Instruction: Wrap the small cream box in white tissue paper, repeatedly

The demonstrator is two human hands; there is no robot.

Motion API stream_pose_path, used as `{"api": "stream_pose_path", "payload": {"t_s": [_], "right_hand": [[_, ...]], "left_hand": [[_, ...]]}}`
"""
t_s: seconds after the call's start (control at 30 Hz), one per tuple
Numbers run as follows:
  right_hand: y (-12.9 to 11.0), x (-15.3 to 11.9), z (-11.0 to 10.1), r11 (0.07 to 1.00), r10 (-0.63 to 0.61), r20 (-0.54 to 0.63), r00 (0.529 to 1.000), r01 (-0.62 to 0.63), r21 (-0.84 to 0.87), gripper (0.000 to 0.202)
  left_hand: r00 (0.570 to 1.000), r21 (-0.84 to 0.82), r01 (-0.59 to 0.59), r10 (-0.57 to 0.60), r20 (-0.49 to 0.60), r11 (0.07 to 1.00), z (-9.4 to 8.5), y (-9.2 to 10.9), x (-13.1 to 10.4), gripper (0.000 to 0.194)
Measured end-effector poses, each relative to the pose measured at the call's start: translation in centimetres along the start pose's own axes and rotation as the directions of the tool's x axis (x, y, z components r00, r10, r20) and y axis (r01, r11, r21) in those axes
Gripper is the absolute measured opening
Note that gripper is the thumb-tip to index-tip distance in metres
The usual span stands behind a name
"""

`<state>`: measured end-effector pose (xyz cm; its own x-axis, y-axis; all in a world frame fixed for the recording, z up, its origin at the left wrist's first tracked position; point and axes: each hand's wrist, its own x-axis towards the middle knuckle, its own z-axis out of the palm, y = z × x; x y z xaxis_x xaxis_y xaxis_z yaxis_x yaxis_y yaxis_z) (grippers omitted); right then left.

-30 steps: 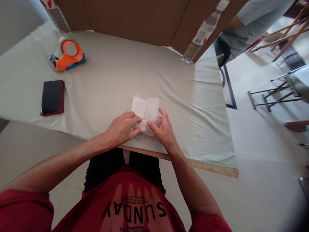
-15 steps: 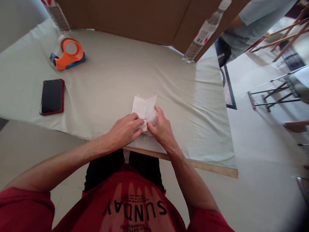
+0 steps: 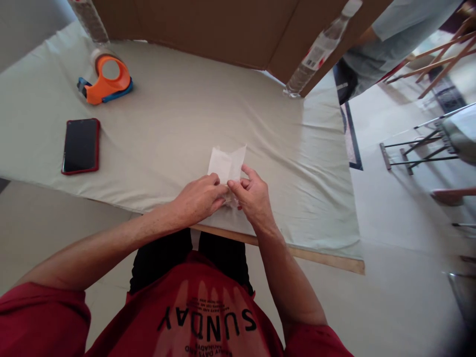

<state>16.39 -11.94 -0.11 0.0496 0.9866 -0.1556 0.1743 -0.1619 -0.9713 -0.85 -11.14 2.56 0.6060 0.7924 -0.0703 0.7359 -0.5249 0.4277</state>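
Observation:
A creased sheet of thin white paper stands up from the cloth near the table's front edge, its lower part bunched and somewhat see-through. My left hand pinches the lower left of this paper, fingers curled together. On the other side, my right hand grips it between thumb and bent fingers, the forefinger raised behind. The fingertips of both hands nearly meet at the fold. Whatever lies inside the bunched part is hidden by the fingers.
A phone in a red case lies at the left, with an orange tape dispenser behind it. Brown cardboard stands at the back beside a water bottle and another bottle. A person is beyond, right.
My right hand has shifted its thumb and fingers inward and up along the paper. The small pale folded piece between the fingertips is now mostly covered. The view has moved slightly.

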Motion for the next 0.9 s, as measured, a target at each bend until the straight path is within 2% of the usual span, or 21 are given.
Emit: {"api": "stream_pose_path", "payload": {"t_s": [0.1, 0.2, 0.3, 0.43, 0.57, 0.63, 0.7, 0.8, 0.9], "right_hand": [[-0.5, -0.7, -0.4, 0.999, 0.04, 0.048, 0.998, -0.041, 0.015, 0.074], [-0.3, -1.5, -1.1, 0.999, 0.033, 0.128, 0.991, -0.035, 0.012, 0.072], [0.4, -2.2, -1.4, 0.996, -0.069, 0.186, 0.98, 0.079, -0.045, 0.071], [0.8, -2.8, -1.3, 0.923, -0.233, 0.201, 0.952, 0.281, -0.261, 0.07], [0.8, -2.8, -1.4, 0.79, -0.322, 0.284, 0.903, 0.421, -0.445, 0.073], [0.9, -2.7, -1.5, 0.739, -0.34, 0.324, 0.883, 0.464, -0.489, 0.074], [0.9, -2.5, -1.7, 0.707, -0.346, 0.349, 0.871, 0.487, -0.513, 0.073], [0.7, -2.4, -2.0, 0.709, -0.339, 0.377, 0.862, 0.497, -0.5, 0.075], [0.6, -2.3, -2.4, 0.775, -0.316, 0.408, 0.856, 0.481, -0.411, 0.079]], "left_hand": [[0.999, -0.068, 0.001, -0.004, -0.048, 0.998, 0.7, -0.4, -0.3, 0.022], [0.987, -0.159, 0.004, -0.029, -0.156, 0.987, 1.7, -0.9, -0.7, 0.021], [0.96, -0.253, 0.027, -0.095, -0.263, 0.967, 2.7, -1.1, -1.1, 0.028], [0.919, -0.365, 0.047, -0.184, -0.348, 0.93, 3.3, -1.0, -1.5, 0.031], [0.9, -0.485, 0.095, -0.283, -0.331, 0.869, 3.3, -0.7, -1.6, 0.019], [0.889, -0.518, 0.14, -0.338, -0.31, 0.844, 3.2, -0.4, -1.5, 0.012], [0.873, -0.517, 0.173, -0.374, -0.314, 0.838, 3.1, 0.0, -1.2, 0.014], [0.86, -0.482, 0.192, -0.383, -0.337, 0.855, 3.2, 0.3, -0.8, 0.023], [0.853, -0.478, 0.201, -0.393, -0.345, 0.855, 3.7, 0.4, -0.6, 0.019]]}}
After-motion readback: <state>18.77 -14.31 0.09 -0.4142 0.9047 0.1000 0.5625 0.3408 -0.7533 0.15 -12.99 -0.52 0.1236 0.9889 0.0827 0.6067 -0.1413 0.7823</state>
